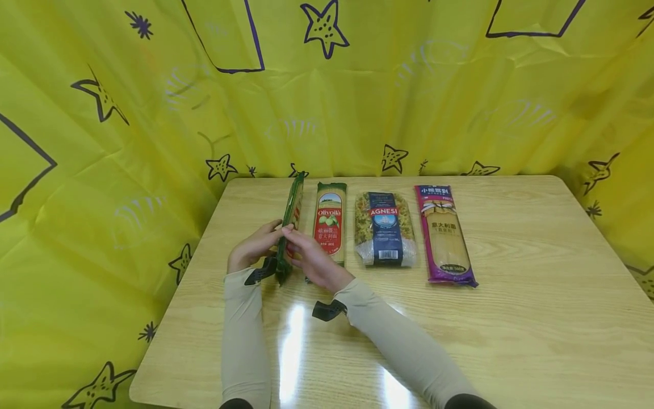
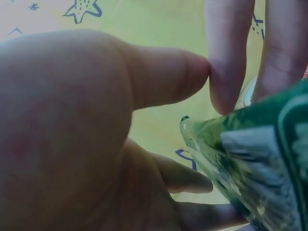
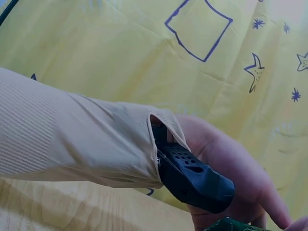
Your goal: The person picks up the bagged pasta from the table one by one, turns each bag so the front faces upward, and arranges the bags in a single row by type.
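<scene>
A green pasta packet (image 1: 293, 207) stands tilted on its long edge at the left of the table, between both hands. My left hand (image 1: 258, 244) holds it from the left; in the left wrist view its thumb (image 2: 168, 74) reaches over toward the other hand while its lower fingers (image 2: 185, 178) meet the packet's side. From the right, my right hand (image 1: 319, 261) grips the packet, with fingers at its upper edge. A white panel on the packet (image 2: 257, 154) faces the left palm. The right wrist view mostly shows the left arm, with the packet's green edge (image 3: 233, 225) low in frame.
Right of the held packet lie a red and green Olivoila pasta packet (image 1: 329, 221), an AGNESI pasta bag (image 1: 385, 227) and a purple spaghetti packet (image 1: 445, 236), in a row on the wooden table (image 1: 536, 295). A yellow curtain (image 1: 357, 113) hangs behind.
</scene>
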The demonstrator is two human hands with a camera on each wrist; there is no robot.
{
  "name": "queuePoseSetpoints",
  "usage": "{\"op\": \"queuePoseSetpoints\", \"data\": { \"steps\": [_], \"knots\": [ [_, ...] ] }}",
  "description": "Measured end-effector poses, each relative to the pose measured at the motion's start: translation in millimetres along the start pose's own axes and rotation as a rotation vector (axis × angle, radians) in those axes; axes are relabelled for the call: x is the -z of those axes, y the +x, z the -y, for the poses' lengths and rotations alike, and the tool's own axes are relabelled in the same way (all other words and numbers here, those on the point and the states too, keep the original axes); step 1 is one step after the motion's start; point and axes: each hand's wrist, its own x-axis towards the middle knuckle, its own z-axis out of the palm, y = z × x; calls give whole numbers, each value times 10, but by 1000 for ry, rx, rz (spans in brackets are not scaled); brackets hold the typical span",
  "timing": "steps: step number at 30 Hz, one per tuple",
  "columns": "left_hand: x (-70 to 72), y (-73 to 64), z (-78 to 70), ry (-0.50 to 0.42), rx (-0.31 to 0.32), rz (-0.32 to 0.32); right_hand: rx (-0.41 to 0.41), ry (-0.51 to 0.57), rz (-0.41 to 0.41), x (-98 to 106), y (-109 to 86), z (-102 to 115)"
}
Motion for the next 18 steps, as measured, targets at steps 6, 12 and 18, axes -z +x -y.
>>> {"op": "queuePoseSetpoints", "data": {
  "steps": [6,12,18],
  "knots": [
    [16,0,25,-11,-5,8,1,-13,13,-6,23,-33],
    [31,16,56,3,-42,11,-14,-20,13,2,20,-49],
    [68,-37,80,39,-19,-7,-20,-37,25,5,25,-58]
  ]
}}
